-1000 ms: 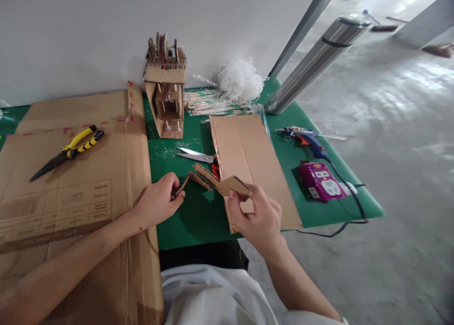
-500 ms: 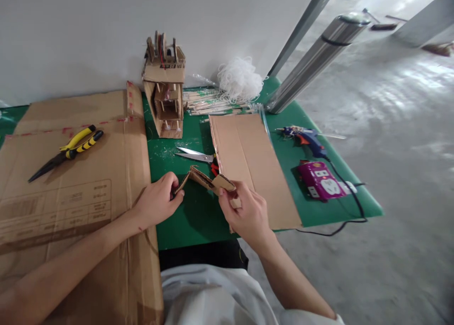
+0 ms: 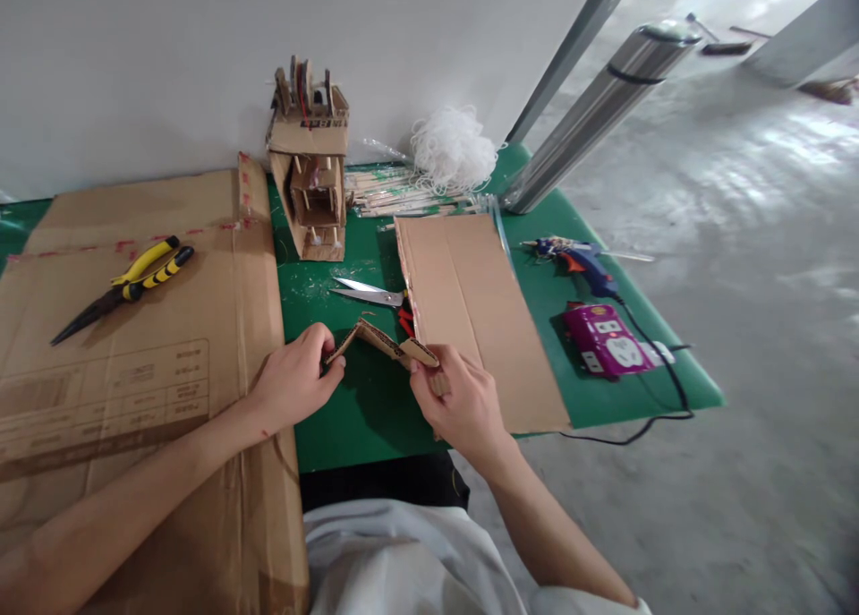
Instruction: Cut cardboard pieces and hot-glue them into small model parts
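A narrow folded cardboard strip (image 3: pixel 377 336) spans the gap between my hands, bent into a peak near its middle. My left hand (image 3: pixel 300 375) pinches its left end between thumb and fingers. At the other end, my right hand (image 3: pixel 463 398) grips the strip, where a short flap is folded over. Just beyond the strip lie open scissors (image 3: pixel 372 294), their red handles partly under a flat cardboard sheet (image 3: pixel 480 311). The sheet lies beneath and beside my right hand.
Long-nose pliers (image 3: pixel 124 286) rest on a large flattened carton (image 3: pixel 134 364) at left. Behind stand a cardboard model (image 3: pixel 310 167), bundled wooden sticks (image 3: pixel 389 192) and white string (image 3: pixel 453 149). At right are a glue gun (image 3: pixel 581 261), a purple power socket (image 3: pixel 610 342) and a metal post (image 3: pixel 597 118).
The strip has shifted very slightly, and its right-hand flap looks a little lower and flatter. Both hands keep their hold.
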A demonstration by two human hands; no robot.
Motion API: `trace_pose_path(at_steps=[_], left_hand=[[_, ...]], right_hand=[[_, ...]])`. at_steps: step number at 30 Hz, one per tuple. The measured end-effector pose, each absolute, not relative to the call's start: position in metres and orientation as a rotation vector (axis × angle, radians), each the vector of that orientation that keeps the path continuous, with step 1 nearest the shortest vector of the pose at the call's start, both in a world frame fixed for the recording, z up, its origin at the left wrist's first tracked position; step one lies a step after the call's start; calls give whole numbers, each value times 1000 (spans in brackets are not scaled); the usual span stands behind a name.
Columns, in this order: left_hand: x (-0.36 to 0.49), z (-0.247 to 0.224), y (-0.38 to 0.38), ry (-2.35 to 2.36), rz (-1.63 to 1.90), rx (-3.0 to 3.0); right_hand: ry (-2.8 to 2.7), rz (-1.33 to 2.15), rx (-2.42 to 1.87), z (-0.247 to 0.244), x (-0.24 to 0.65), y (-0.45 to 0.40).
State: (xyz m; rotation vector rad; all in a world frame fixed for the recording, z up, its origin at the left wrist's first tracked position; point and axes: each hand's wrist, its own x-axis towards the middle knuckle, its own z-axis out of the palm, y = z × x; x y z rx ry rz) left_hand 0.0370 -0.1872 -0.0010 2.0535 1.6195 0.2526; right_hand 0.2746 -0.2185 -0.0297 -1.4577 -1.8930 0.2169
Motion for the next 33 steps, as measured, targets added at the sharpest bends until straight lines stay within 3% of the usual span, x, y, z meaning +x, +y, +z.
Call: trace_pose_path(at_steps=[33], left_hand=[[37,-3,-187,1671,225,2091]], right_hand=[[-1923,119,-1396,-38,285,-220]])
